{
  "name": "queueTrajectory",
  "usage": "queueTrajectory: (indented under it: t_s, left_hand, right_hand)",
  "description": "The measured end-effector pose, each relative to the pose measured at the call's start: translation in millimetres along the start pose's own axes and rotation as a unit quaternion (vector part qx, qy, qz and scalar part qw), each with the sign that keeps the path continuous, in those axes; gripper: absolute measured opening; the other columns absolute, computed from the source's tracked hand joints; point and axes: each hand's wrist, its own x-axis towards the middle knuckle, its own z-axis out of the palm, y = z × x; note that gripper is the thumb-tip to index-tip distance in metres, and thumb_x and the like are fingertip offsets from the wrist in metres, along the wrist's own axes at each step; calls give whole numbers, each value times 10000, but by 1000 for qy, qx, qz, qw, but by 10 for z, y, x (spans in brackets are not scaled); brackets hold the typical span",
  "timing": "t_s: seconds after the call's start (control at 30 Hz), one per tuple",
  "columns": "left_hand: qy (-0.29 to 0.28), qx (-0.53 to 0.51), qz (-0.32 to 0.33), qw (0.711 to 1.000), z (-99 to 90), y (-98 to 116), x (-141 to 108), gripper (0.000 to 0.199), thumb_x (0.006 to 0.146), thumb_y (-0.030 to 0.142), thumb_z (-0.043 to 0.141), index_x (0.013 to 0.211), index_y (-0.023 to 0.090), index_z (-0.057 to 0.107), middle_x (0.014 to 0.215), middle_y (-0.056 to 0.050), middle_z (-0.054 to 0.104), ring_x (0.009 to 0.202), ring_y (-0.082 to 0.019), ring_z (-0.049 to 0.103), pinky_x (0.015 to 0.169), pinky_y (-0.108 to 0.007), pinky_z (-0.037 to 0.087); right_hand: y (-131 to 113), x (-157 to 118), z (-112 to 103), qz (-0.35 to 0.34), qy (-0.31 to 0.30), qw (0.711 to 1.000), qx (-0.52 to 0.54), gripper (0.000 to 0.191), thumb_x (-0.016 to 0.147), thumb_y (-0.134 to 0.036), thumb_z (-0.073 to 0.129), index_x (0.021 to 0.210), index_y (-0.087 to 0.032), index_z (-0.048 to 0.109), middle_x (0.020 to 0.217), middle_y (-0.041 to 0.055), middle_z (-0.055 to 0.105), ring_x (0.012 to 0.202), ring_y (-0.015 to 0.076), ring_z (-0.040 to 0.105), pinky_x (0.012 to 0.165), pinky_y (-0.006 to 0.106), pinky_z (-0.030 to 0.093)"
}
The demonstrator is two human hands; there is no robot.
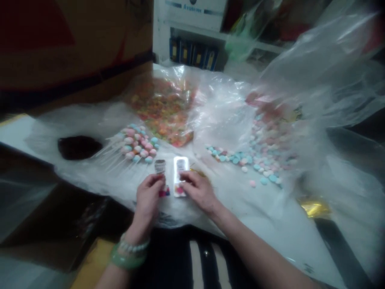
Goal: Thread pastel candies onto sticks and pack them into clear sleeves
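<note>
My left hand [149,197] pinches a small printed packet [160,166] with a dark top part and coloured marks at its lower end. Just to the right, my right hand [201,192] has its thumb and fingers closed on a second flat packet [181,161], whose edge shines white. Both packets are apart from each other over the plastic sheet [120,176]. Beyond my left hand lies a bunch of lollipops [138,144] with pink, white and blue heads and white sticks. Blur hides the print on the packets.
Behind the lollipops lies a clear bag of orange and green sweets [168,110]. Loose pastel sweets [240,157] spill from plastic on the right. A large cardboard box [75,48] stands at the left. Gold foil [314,208] lies at the right.
</note>
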Motion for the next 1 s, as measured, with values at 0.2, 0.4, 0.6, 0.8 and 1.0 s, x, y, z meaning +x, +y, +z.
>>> queueTrajectory:
  t_s: [0.2, 0.4, 0.6, 0.8, 1.0]
  left_hand:
    - [-148, -137, -171, 965, -111, 129, -180, 360, 524, 267, 886, 816, 116, 739, 694, -46, 694, 631, -162, 616, 599, -243, 473]
    - [-114, -188, -193, 956, -417, 129, -118, 326, 583, 283, 884, 804, 97, 734, 762, -75, 715, 670, -156, 636, 616, -231, 513]
    - [52, -231, -170, 957, -633, 247, 39, 261, 590, 204, 846, 694, 141, 615, 580, 13, 594, 472, -97, 525, 443, -183, 449]
    - [80, -224, -130, 963, -664, 250, 58, 256, 668, 270, 806, 705, 161, 578, 566, 60, 521, 410, -57, 424, 388, -157, 391]
    - [67, -220, -151, 962, -671, 192, 90, 221, 639, 240, 800, 746, 139, 635, 649, 25, 614, 503, -87, 547, 469, -178, 475]
  right_hand:
    - [-214, 188, 372, 26, -20, 999, -29, 143, 816, -195, 565, 685, -197, 622, 686, -29, 601, 715, 139, 554, 678, 239, 410]
    - [-291, 337, 532, -17, -117, 982, -147, 176, 895, -193, 537, 748, -197, 634, 738, -19, 627, 747, 138, 574, 684, 232, 397]
    - [-325, 629, 1002, -73, -183, 931, -306, 238, 995, -318, 451, 1093, -244, 655, 1046, 39, 701, 986, 199, 635, 797, 277, 452]
    - [-341, 743, 1164, -52, -183, 887, -420, 281, 975, -267, 420, 1154, -182, 620, 1139, 110, 677, 986, 253, 658, 751, 325, 487]
    - [-213, 716, 827, 60, -85, 920, -378, 296, 912, -173, 424, 1126, -200, 626, 1047, 93, 709, 919, 248, 663, 698, 312, 451]
